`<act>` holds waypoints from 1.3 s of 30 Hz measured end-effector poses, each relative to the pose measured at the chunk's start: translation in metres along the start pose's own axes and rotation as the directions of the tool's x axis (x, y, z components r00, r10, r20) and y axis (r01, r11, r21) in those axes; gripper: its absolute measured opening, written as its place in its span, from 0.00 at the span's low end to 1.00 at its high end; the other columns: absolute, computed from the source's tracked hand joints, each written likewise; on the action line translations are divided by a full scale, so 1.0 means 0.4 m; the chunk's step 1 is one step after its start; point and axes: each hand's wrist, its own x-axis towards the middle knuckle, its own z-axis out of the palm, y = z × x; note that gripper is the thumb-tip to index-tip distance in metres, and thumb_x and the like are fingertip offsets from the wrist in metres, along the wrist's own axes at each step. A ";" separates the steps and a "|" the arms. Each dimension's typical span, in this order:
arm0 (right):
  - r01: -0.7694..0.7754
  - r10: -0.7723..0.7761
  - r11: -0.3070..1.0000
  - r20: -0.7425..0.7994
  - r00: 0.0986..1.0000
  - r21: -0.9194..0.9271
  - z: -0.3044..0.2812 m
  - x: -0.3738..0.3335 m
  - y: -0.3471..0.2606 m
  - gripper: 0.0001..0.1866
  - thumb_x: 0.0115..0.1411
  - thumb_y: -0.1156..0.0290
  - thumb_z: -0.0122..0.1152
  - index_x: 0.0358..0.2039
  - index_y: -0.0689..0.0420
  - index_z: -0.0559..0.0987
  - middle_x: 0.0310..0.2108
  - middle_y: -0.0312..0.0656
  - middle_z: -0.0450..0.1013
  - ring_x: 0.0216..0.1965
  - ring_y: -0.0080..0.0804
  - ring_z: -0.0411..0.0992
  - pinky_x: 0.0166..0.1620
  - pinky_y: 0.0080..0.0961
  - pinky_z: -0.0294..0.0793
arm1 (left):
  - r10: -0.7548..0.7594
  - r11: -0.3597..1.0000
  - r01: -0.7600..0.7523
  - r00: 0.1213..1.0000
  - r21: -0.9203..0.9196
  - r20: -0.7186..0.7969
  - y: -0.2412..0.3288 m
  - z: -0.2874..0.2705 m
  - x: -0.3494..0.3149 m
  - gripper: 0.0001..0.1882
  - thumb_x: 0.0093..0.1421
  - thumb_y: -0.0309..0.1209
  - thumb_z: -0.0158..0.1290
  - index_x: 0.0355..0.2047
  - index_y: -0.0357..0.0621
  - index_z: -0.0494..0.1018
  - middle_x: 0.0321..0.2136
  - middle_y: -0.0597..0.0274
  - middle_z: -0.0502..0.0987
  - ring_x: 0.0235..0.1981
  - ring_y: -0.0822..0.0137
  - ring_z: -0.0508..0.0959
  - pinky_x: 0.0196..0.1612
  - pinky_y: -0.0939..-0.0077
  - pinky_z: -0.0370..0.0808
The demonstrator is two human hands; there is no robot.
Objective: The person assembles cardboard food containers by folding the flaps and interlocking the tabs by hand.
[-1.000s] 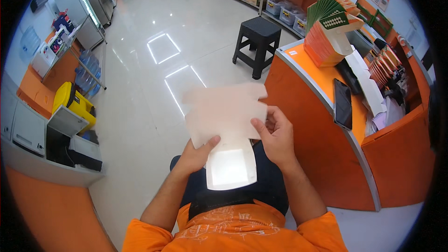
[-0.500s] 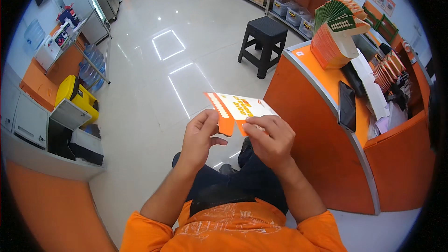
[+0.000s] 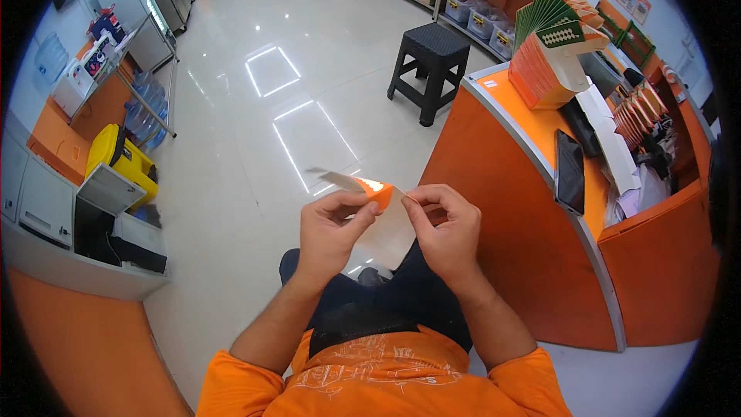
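Observation:
In front of my lap I hold a folding paper carton, orange and white outside with a pale, plain inner side. My left hand pinches its orange part between thumb and fingers. My right hand grips the opposite edge near the top corner, thumb against fingertips. The carton stands partly opened: a pale flap sticks out to the left beyond my left hand, and a broad pale panel hangs down between my hands. Its printed face is mostly turned out of sight.
A curved orange counter is close on my right, bearing a fanned stack of orange and green cartons and a black phone. A black stool stands ahead. To the left are a yellow bin and an open cabinet door.
The carton has turned and opened, from printed face up to pale inner side showing. My left hand has shifted its grip onto the orange part; my right hand now pinches the edge.

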 end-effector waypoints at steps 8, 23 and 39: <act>-0.253 0.245 0.947 0.065 0.967 0.198 0.012 -0.008 0.007 0.05 0.60 0.72 0.65 0.34 0.61 0.82 0.34 0.38 0.79 0.36 0.23 0.76 0.33 0.20 0.75 | 0.135 0.991 -0.134 0.990 0.016 -0.041 -0.029 0.052 -0.016 0.05 0.57 0.18 0.60 0.35 0.34 0.79 0.34 0.61 0.81 0.34 0.74 0.79 0.40 0.79 0.76; -0.014 -0.002 0.993 -0.131 0.991 -0.119 0.011 0.009 0.044 0.05 0.52 0.76 0.66 0.31 0.60 0.81 0.31 0.42 0.80 0.29 0.33 0.79 0.32 0.28 0.78 | 0.204 0.965 -0.190 0.977 0.182 -0.063 -0.018 0.077 -0.040 0.03 0.55 0.16 0.59 0.29 0.32 0.76 0.30 0.61 0.78 0.33 0.74 0.78 0.38 0.78 0.79; 0.091 -0.079 0.995 -0.225 0.971 0.045 0.016 0.018 0.072 0.05 0.52 0.80 0.66 0.31 0.61 0.80 0.27 0.42 0.79 0.28 0.27 0.77 0.34 0.24 0.76 | 0.260 0.964 -0.254 0.962 0.074 -0.086 -0.001 0.102 -0.026 0.03 0.55 0.16 0.60 0.28 0.33 0.76 0.29 0.62 0.78 0.32 0.74 0.79 0.36 0.78 0.79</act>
